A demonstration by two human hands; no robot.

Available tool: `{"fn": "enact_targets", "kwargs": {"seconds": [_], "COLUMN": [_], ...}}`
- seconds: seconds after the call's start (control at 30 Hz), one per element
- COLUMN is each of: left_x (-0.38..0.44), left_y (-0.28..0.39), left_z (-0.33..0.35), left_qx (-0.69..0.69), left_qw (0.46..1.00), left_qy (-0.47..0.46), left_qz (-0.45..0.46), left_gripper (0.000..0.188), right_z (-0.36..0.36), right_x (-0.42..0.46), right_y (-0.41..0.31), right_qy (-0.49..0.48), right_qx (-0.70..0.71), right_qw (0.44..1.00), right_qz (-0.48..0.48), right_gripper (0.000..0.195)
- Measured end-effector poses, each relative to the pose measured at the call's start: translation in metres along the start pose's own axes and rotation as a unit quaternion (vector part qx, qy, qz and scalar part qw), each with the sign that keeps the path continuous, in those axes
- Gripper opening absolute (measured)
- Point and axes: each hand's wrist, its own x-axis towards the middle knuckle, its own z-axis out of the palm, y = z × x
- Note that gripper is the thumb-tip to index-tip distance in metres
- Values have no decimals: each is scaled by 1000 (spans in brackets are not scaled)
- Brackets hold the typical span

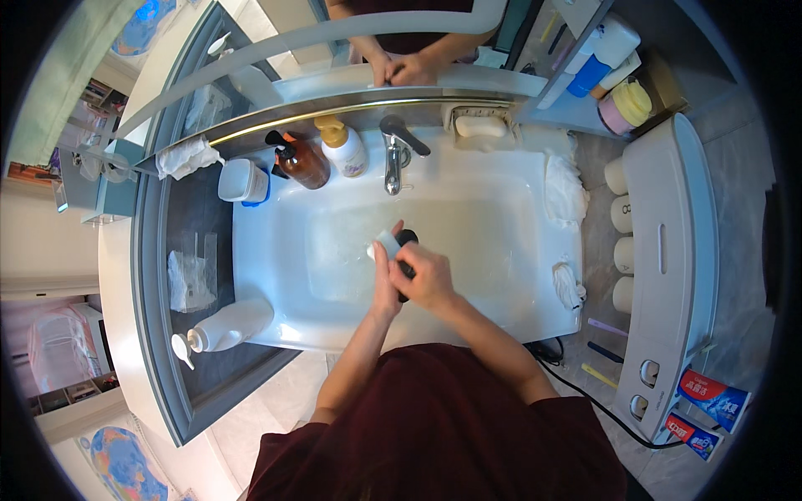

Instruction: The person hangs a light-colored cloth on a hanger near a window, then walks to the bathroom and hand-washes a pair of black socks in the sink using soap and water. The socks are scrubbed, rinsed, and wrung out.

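Over the white washbasin [501, 275], my left hand [384, 278] is upright around a small pale, translucent piece [388, 243] and the side of a dark, elongated object [408, 237]. What these two things are cannot be told. My right hand [427, 273] has its fingers closed on the dark object, which shows above and below them. Both hands are close together, and the fingers partly hide what they hold. Behind them stands the chrome faucet [393, 166] with a dark lever. Shallow, slightly cloudy water appears to lie in the basin.
An amber pump bottle [305, 165], a white pump bottle [346, 152] and a clear tub [240, 180] stand at the back left. A bar of soap [480, 126] sits in a dish behind. A white jug-like bottle [233, 325] lies front left; white cloths [564, 191] rest on the right rim.
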Motion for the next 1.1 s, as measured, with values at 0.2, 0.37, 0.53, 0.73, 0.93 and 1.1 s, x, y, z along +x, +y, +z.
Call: {"fn": "enact_targets", "kwargs": {"seconds": [0.2, 0.37, 0.53, 0.73, 0.93, 1.1], "left_x": [5, 9, 8, 6, 18, 2], "left_y": [-13, 9, -4, 2, -5, -7], "left_z": [11, 0, 6, 20, -10, 11], "left_qx": [64, -5, 1, 85, -82, -85], "left_qw": [984, 995, 986, 985, 992, 988], "left_qy": [168, 96, 169, 143, 55, 122], "left_qz": [-2, -33, -19, 37, -79, -36], "left_gripper": [66, 60, 56, 65, 70, 62], "right_z": [13, 13, 13, 17, 16, 15], "right_x": [21, 18, 21, 36, 25, 44], "right_y": [16, -1, 6, 5, 12, 18], "right_qy": [34, 41, -3, 64, 15, 48], "right_qx": [-45, -9, -21, -5, -32, -14], "right_qw": [997, 997, 997, 987, 996, 989], "right_qz": [57, 65, 79, 150, 83, 137], "right_gripper": [15, 16, 18, 17, 16, 19]}}
